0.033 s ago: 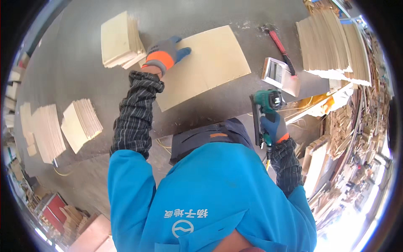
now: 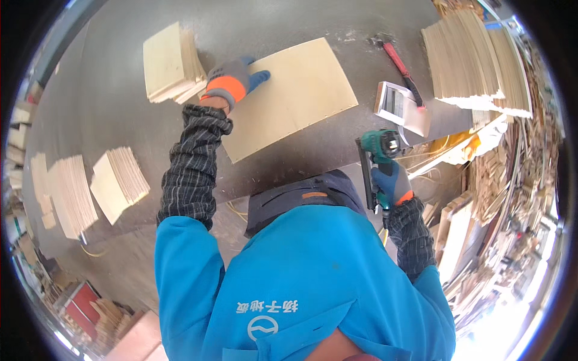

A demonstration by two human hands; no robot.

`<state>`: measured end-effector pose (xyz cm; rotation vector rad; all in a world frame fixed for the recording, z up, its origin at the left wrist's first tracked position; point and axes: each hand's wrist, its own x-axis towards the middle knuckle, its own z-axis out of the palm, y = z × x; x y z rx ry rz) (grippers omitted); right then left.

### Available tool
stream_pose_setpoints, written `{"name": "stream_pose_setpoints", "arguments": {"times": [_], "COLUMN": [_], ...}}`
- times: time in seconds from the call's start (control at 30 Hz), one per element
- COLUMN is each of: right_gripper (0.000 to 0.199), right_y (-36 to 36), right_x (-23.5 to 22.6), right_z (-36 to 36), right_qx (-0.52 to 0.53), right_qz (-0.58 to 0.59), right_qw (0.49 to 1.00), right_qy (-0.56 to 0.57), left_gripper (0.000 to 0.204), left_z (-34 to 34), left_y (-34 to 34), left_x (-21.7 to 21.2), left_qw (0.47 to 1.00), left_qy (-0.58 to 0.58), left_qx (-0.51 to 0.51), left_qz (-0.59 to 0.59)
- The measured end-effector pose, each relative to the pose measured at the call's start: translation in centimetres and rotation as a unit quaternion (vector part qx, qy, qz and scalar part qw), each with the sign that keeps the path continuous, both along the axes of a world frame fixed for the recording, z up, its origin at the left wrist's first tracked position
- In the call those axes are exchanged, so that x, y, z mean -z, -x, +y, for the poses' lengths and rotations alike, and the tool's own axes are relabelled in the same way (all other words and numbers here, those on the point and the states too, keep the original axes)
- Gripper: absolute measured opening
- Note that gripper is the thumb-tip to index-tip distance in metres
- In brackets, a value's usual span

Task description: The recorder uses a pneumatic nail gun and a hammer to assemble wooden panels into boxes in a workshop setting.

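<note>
A pale rectangular wooden board (image 2: 295,99) lies on the dark worktable. My left hand (image 2: 232,78), in a grey and blue glove with an orange band, rests on the board's left part, thumb and a finger spread apart; its other fingers are hard to see. Near the table's front edge, my gloved right hand (image 2: 392,183) is wrapped round the handle of a green and black air nail gun (image 2: 378,149). That tool is held off to the right of the board, apart from it. A yellow hose hangs below its handle.
Beside my left hand stands a stack of thin boards (image 2: 168,63). More stacks (image 2: 117,183) sit at the left edge. To the right lie a red-handled hammer (image 2: 400,63), an open white box (image 2: 394,108) and a tall stack (image 2: 460,60). Scrap wood (image 2: 490,186) piles up beyond the table.
The view has shifted slightly, so the table things sit a little differently. Both hands keep their places on the board and the nail gun.
</note>
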<state>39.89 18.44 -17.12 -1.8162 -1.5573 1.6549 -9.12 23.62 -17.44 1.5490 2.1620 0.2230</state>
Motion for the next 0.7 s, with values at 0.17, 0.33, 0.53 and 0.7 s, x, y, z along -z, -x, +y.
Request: {"name": "stream_pose_setpoints", "arguments": {"times": [0.17,0.33,0.53,0.7], "right_gripper": [0.036,0.042,0.044,0.043], "right_y": [3.4,4.7,6.4,8.0], "right_x": [-0.6,0.2,0.6,0.7], "right_z": [-0.5,0.0,1.4,2.2], "right_qx": [-0.118,-0.162,-0.201,-0.225], "right_qz": [-0.174,-0.146,-0.111,-0.111], "right_qw": [0.977,0.975,0.973,0.965], "right_qy": [-0.043,-0.047,-0.036,-0.081], "left_gripper": [0.075,0.074,0.1,0.105], "left_z": [-1.2,-8.1,-19.3,-23.8], "left_y": [0.5,2.6,2.7,-0.1], "left_x": [0.3,1.1,-0.1,1.2], "left_qw": [0.999,0.998,0.99,0.997], "left_qy": [0.011,-0.003,-0.096,-0.028], "left_qx": [0.022,-0.02,0.077,0.06], "left_qz": [0.02,-0.055,-0.069,-0.028]}}
